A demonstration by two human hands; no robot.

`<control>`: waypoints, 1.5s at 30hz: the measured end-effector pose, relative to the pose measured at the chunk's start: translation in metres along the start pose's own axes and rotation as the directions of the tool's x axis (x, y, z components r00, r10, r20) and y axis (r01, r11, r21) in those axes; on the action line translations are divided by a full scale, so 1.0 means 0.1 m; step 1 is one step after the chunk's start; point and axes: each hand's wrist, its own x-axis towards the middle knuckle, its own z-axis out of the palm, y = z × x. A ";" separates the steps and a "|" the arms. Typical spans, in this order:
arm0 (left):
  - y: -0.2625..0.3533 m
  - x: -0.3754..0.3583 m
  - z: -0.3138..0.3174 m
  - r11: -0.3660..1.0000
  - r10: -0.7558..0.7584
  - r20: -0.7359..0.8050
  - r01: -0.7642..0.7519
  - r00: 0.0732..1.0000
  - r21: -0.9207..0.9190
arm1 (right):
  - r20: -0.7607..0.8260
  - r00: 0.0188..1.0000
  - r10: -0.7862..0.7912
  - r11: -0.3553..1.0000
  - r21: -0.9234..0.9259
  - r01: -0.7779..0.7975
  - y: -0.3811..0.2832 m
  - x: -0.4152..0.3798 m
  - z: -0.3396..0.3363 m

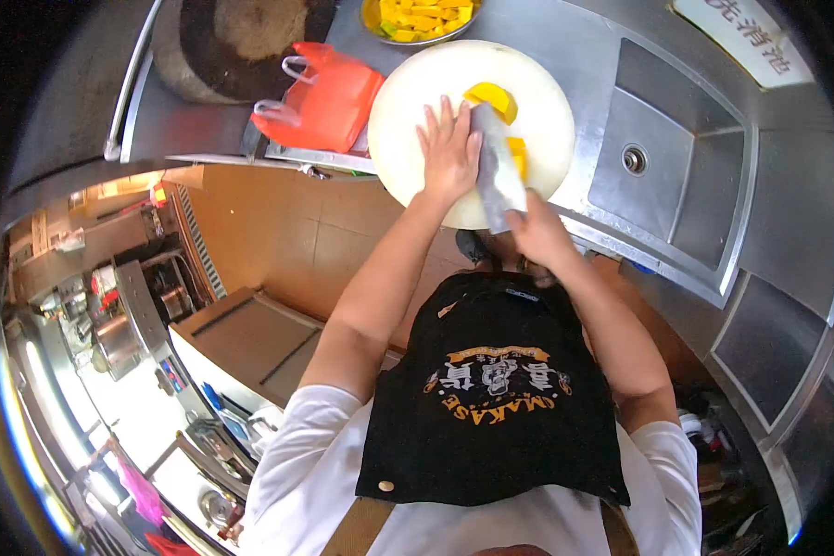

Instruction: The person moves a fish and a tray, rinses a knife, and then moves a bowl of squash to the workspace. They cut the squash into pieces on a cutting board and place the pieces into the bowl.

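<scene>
A round white cutting board (408, 130) lies on the steel counter. My right hand (539, 232) is closed on the handle of a broad cleaver (499, 176), whose blade is slightly blurred and stands over the board. Just left of the blade, my left hand (449, 153) rests with its fingers spread on the board. Beyond the blade's far end lies a yellow-orange piece (493, 98), and a smaller yellow piece (518, 157) sits against the blade's right side. The blade hides part of both pieces.
A metal bowl (371, 18) of yellow-orange pieces stands behind the board. To the left lies a red plastic bag (329, 104), beside a dark round wok-like surface (195, 56). A steel sink (653, 176) with a drain is at the right.
</scene>
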 end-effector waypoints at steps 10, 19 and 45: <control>0.29 -0.23 -0.39 0.948 -0.094 -0.441 -0.055 0.892 -0.313 | 0.087 0.995 0.059 0.979 -0.198 -0.041 -0.07 -0.10 -0.29; 0.29 -0.35 -0.32 0.943 0.138 -0.335 -0.226 0.932 -0.242 | -0.140 0.990 0.019 0.977 -0.208 -0.048 0.06 -0.36 -0.50; -0.38 -0.63 -0.29 0.891 0.339 -0.139 -0.365 0.930 -0.269 | 0.149 0.988 -0.047 0.747 -0.651 0.134 -0.52 -0.44 -0.20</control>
